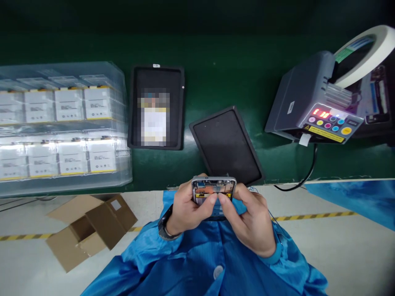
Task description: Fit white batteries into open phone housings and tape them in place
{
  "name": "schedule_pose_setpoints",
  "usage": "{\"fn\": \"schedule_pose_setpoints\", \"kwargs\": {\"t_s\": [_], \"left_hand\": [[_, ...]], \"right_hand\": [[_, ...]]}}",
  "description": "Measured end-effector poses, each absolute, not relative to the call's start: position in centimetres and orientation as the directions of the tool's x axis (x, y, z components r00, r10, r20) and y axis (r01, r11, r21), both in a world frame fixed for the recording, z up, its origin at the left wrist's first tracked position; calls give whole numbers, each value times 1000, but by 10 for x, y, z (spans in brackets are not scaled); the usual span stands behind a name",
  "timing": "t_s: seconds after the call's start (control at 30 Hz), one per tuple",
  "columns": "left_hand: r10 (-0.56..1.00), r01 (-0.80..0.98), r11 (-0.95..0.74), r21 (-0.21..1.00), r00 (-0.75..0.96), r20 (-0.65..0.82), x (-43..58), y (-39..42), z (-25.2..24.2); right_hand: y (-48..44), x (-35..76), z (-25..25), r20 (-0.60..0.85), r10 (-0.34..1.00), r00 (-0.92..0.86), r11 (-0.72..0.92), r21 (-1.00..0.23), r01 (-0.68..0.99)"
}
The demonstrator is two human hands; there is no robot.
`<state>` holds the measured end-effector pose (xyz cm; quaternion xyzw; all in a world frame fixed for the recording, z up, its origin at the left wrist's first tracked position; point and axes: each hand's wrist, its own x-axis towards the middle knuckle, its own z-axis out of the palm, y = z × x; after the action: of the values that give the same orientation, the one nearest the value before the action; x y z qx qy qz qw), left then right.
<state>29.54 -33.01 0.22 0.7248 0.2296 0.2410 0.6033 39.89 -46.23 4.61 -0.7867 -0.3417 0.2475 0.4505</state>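
A phone (212, 190), its inner parts exposed, is held at the counter's (160, 170) near edge between my 2 hands: left grip (189, 205) and right grip (252, 218) pinch opposite sides, thumbs nearly meeting over its lower half, which they partly hide. Beyond lie 2 black trays (228, 144); pixelation obscures 1's contents. Clear battery trays (92, 183) run out of frame.

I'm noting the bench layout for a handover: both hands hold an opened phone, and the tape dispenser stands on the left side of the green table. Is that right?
Not quite: the head view shows the tape dispenser on the right side of the green table. The left hand and right hand do hold an opened phone.
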Motion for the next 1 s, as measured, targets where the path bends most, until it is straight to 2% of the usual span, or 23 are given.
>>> {"fn": "schedule_pose_setpoints", "kwargs": {"t_s": [0.33,0.5,0.73,1.0], "left_hand": [[655,101,-116,988,756,-1,296,-337,5],[666,76,-129,989,746,29,293,-338,1],[543,-126,-151,980,818,189,286,-330,-5],[436,-166,-117,979,877,201,284,-326,-2]], "right_hand": [[-462,395,41,-151,752,641,-368,-904,218],[-462,394,37,-158,753,639,-363,-909,203],[-467,398,33,-71,806,588,-282,-919,276],[-469,396,31,16,798,603,-258,-895,365]]}}
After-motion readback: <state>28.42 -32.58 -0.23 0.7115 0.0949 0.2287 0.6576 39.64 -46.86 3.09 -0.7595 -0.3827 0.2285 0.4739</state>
